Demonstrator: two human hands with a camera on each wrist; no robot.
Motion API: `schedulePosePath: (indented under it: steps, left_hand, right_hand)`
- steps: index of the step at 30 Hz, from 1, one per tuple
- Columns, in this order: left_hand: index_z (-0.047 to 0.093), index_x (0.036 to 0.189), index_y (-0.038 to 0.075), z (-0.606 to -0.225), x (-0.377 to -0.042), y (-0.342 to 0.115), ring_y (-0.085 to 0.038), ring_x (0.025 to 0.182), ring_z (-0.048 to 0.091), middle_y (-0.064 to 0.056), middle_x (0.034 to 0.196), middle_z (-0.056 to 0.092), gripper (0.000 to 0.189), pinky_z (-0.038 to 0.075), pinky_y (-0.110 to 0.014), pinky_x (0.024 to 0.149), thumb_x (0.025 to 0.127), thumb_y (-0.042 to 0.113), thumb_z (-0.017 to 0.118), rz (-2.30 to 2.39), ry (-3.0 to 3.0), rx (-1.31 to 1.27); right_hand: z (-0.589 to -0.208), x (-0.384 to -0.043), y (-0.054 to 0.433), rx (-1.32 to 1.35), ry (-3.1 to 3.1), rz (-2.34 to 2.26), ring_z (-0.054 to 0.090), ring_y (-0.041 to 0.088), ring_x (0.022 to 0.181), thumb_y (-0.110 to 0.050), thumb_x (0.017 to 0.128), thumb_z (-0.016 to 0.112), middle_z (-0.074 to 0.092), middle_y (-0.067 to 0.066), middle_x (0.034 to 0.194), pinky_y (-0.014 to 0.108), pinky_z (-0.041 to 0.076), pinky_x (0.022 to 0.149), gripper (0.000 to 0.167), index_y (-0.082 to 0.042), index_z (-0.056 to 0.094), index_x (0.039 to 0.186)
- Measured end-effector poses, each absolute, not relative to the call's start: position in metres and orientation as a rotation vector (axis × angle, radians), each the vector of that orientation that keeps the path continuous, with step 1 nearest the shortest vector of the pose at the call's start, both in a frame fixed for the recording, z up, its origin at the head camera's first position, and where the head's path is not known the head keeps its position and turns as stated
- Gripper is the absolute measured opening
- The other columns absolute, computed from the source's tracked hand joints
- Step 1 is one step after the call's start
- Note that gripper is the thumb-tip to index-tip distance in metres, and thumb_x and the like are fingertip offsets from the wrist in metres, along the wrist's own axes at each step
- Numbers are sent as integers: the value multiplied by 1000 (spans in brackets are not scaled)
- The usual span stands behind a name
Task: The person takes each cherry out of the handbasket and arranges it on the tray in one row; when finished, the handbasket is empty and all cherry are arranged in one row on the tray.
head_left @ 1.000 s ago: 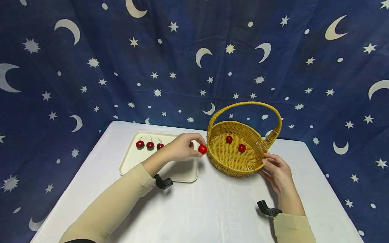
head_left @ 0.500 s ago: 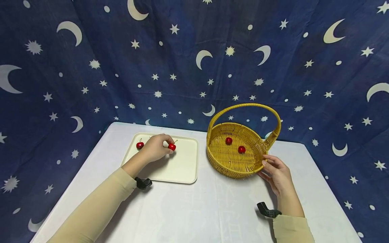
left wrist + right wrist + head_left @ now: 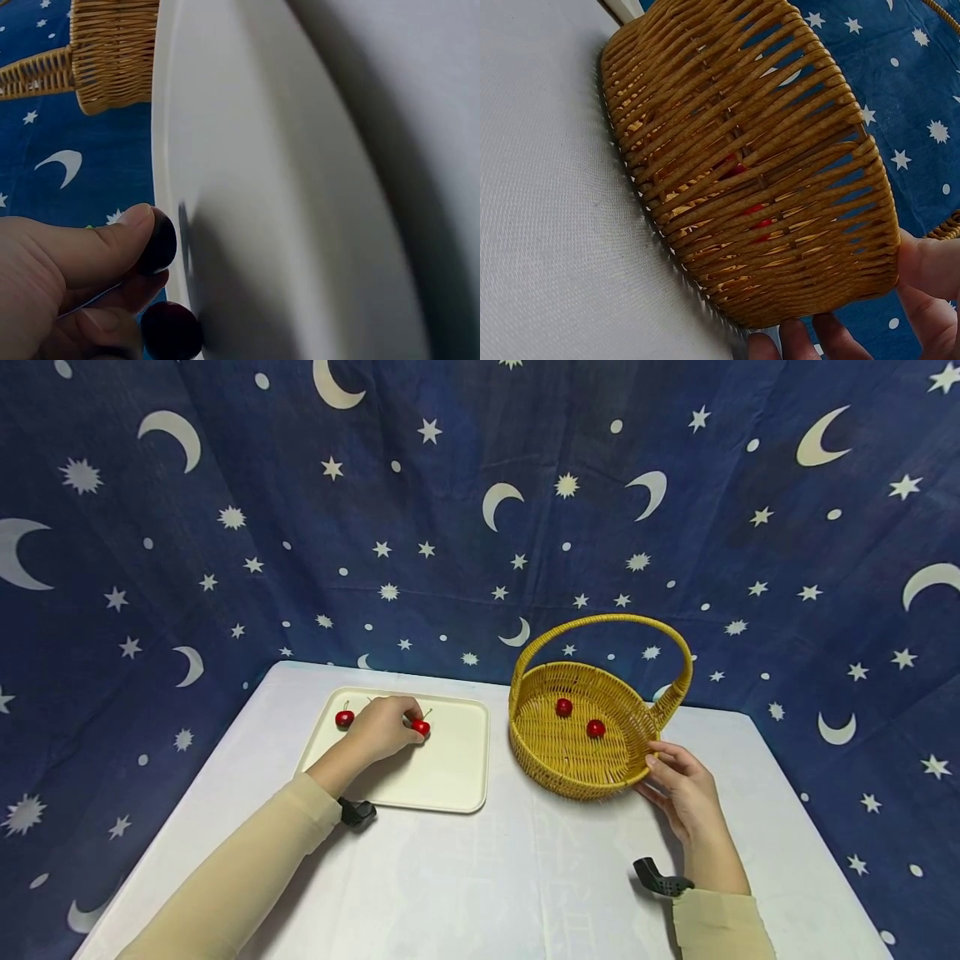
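My left hand (image 3: 381, 728), over the cream tray (image 3: 453, 777), pinches a red cherry (image 3: 421, 727) between thumb and fingertips. Its stem points up. In the left wrist view the pinched cherry (image 3: 159, 244) looks dark, and a second cherry (image 3: 172, 330) sits beside the lower fingers. One more cherry (image 3: 344, 718) lies at the tray's left; my hand hides part of the row. My right hand (image 3: 686, 789) grips the rim of the yellow wicker basket (image 3: 562, 781), thumb on top and fingers beneath. Two cherries, a rear one (image 3: 564, 707) and a nearer one (image 3: 596, 728), lie inside the basket.
The basket's tall arched handle (image 3: 607, 618) rises above its bowl. A white cloth covers the table (image 3: 480, 877). Behind it hangs a dark blue curtain (image 3: 450, 510) with moons and stars.
My left hand has moved left with the cherry, from beside the basket to above the tray, then dropped slightly lower. The right hand has stayed on the basket rim.
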State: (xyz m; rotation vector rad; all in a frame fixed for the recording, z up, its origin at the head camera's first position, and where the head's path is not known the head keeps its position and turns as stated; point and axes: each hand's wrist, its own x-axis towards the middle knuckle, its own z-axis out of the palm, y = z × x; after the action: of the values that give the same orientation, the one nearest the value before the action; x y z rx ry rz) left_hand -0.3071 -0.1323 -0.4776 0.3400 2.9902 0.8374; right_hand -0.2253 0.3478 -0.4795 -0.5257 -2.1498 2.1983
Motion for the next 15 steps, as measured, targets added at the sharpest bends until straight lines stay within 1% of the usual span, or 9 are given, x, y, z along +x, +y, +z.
schedulePosePath:
  steps: [5, 11, 15]
  left_hand:
    - [74, 100, 18, -478, -307, -132, -23, 87, 67, 0, 98, 78, 27, 51, -41, 77, 84, 30, 92, 783, 3016, 313]
    - [74, 100, 17, -476, -307, -132, -23, 86, 67, 0, 96, 77, 29, 51, -42, 78, 83, 32, 93, 782, 3024, 308]
    - [74, 103, 16, -475, -306, -132, -24, 87, 67, -2, 98, 78, 31, 53, -44, 82, 83, 30, 93, 776, 3013, 310]
  right_hand:
    - [-479, -226, 347, -531, -2171, 2184, 69, 9, 107, -21, 106, 70, 64, -11, 118, 33, 64, 90, 36, -19, 65, 141]
    - [-479, -226, 348, -533, -2160, 2185, 69, 9, 106, -21, 106, 70, 65, -11, 117, 32, 65, 88, 41, -15, 62, 145]
    - [-479, -226, 348, -534, -2154, 2188, 69, 9, 105, -22, 105, 70, 65, -11, 116, 32, 65, 88, 40, -16, 63, 144]
